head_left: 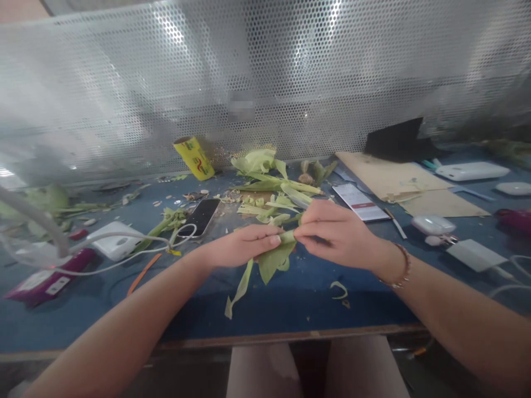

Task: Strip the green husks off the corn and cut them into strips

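Head view: I work at the blue table, my hands between its middle and its front edge.
Left hand: fingers and thumb closed on the green leaf, pressing it.
Right hand: fingertips pinched at the leaf's right end.
Leaf position: in my grasp, about mid-width, its broad part drooping toward the front edge.
Leaf risk: in my judgement, an uneven pull by the right fingertips could split it, as it looks thin.
Loose strip: points at the front edge; a forearm sweep could put it on the floor. Whether it joins the held leaf, I cannot tell.
White cable: crosses the table's left side; a snag by my left forearm could drag it.
Lit phone: just beyond my right hand; a sudden slip could knock it.
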Tool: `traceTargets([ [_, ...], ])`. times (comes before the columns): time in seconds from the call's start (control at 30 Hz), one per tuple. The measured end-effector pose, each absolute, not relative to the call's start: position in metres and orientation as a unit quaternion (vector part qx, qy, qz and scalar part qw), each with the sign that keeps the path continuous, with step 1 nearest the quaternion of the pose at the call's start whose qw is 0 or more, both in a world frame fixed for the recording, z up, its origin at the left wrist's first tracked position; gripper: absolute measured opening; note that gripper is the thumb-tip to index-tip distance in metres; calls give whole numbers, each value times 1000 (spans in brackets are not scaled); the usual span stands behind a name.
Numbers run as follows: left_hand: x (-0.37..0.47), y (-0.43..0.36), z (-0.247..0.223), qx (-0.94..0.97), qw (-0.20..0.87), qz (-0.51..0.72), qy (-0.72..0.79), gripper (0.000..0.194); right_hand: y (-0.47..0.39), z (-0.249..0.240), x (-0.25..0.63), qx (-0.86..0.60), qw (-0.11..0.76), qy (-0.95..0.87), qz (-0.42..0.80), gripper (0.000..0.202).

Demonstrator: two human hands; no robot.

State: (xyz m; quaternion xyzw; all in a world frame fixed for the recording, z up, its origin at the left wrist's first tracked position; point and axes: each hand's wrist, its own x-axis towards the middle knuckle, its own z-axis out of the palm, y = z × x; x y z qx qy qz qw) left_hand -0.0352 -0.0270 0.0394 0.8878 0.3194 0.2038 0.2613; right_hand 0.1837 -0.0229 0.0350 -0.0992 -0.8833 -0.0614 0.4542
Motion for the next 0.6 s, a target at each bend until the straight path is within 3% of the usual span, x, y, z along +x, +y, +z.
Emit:
traceTargets([
  [0.1, -36, -27, 41, 831, 448, 143, 295, 44, -24, 34, 183, -86, 453, -884, -81, 14],
  [0.2, -37, -27, 41, 778, 542, 131, 291, 42, -27, 35, 182, -76, 451, -884, -96, 13],
  [0.6, -34, -28, 35, 701, 618, 163, 317, 43, -26, 33, 181, -101, 498, -860, -50, 13],
])
